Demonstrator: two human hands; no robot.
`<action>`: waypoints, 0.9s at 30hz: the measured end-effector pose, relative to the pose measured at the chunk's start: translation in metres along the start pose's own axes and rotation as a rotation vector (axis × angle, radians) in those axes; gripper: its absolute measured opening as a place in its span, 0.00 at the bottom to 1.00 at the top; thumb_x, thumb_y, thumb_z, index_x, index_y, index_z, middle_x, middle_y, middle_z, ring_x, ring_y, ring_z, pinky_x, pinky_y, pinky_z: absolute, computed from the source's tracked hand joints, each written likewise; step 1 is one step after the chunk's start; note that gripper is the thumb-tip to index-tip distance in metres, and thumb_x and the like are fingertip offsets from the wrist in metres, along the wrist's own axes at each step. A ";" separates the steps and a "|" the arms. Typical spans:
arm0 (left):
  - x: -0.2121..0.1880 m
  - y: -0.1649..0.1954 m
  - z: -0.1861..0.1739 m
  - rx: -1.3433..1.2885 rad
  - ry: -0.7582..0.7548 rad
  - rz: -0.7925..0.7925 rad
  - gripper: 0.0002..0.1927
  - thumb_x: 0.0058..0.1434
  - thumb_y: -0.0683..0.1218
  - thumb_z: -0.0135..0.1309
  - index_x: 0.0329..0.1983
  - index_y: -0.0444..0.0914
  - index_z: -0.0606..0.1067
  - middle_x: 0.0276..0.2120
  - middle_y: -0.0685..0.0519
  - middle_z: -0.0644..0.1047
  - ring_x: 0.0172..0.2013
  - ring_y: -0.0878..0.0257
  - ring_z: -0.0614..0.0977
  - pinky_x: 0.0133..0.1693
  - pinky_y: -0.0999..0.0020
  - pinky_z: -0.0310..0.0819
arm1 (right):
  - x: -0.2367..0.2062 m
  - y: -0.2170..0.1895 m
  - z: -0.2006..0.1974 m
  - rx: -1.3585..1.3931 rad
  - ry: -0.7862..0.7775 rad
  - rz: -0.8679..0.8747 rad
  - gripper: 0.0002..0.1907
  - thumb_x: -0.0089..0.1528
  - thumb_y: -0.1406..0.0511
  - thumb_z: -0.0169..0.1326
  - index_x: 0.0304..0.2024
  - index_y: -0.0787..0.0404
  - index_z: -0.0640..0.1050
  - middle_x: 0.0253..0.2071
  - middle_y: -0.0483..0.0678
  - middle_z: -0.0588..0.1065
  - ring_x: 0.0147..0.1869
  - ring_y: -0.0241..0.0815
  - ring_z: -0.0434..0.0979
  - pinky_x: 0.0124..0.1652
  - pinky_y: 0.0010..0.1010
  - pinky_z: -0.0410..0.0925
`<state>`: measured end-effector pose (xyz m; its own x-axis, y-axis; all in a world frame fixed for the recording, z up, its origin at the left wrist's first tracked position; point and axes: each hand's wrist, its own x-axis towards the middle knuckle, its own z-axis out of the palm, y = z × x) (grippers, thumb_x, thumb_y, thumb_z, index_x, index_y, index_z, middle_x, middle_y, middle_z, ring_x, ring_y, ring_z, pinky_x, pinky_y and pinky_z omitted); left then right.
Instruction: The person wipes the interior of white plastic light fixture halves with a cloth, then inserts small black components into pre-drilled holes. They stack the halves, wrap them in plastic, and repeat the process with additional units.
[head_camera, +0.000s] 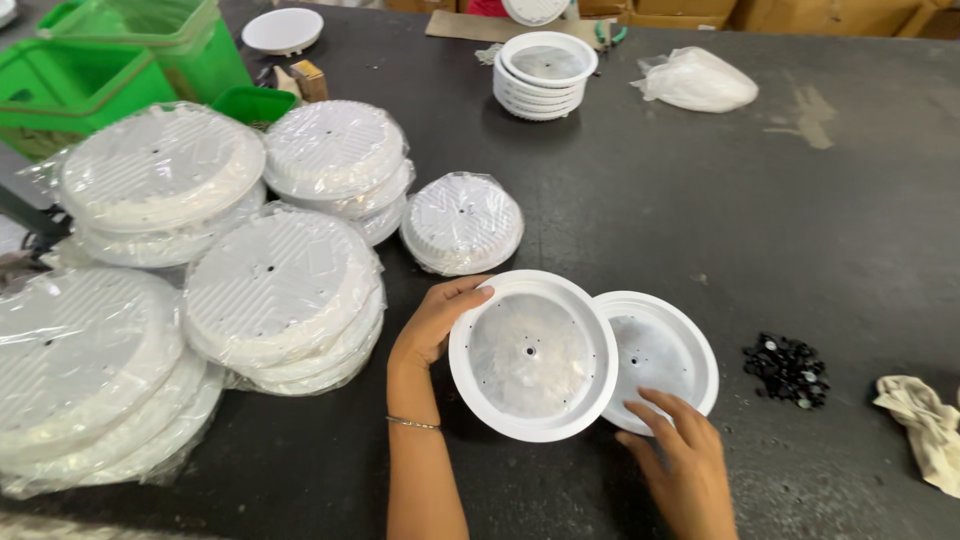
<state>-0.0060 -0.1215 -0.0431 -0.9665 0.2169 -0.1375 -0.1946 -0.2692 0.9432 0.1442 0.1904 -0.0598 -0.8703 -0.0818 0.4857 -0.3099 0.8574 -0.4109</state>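
**Two White Housings Side by Side on the Dark Worktop**

Near the worktop's front edge we see two round white lamp housings, hollow side up, their rims overlapping. The left hand (432, 322) cups the outer rim of the nearer housing (532, 355), fingers curled over its edge and holding it slightly tilted. The right hand (682, 462) lies with fingers spread, fingertips on the lower rim of the second housing (660, 352), pinching nothing. Just right of the pair sits a heap of small black screws (787, 368), and a crumpled cloth (925, 425) lies at the right edge. Stacks of plastic-wrapped white discs (285, 290) crowd the left side, with green crates (90, 70) at the far left corner and a short stack of bare housings (545, 72) toward the far edge beside a loose plastic bag (697, 78). We judge the step in hand to be sorting or pairing unwrapped housings; the next move seems to call for a firm hold on one rim while the other piece is slid clear.
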 end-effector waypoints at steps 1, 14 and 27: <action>-0.001 0.002 -0.004 -0.032 0.021 -0.005 0.23 0.61 0.48 0.59 0.57 0.31 0.79 0.42 0.48 0.84 0.38 0.64 0.84 0.42 0.70 0.78 | -0.004 0.005 0.001 -0.023 -0.016 0.013 0.21 0.48 0.62 0.66 0.45 0.54 0.82 0.55 0.46 0.77 0.59 0.49 0.74 0.56 0.44 0.66; -0.003 -0.011 -0.011 -0.065 -0.077 -0.086 0.20 0.65 0.51 0.57 0.52 0.31 0.81 0.42 0.47 0.84 0.38 0.64 0.84 0.42 0.69 0.80 | 0.016 0.034 0.018 -0.132 0.071 0.128 0.14 0.60 0.65 0.62 0.49 0.54 0.83 0.54 0.48 0.79 0.56 0.49 0.77 0.56 0.39 0.69; 0.032 -0.060 0.069 0.274 -0.563 -0.205 0.26 0.63 0.56 0.57 0.57 0.35 0.79 0.47 0.48 0.83 0.46 0.64 0.84 0.47 0.71 0.79 | -0.029 0.068 0.003 0.811 -0.320 0.861 0.19 0.63 0.65 0.54 0.54 0.67 0.81 0.45 0.52 0.83 0.44 0.40 0.81 0.43 0.35 0.75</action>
<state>-0.0133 -0.0341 -0.0832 -0.6644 0.7162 -0.2137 -0.2437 0.0627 0.9678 0.1471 0.2499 -0.1038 -0.9282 0.1359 -0.3463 0.3639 0.1378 -0.9212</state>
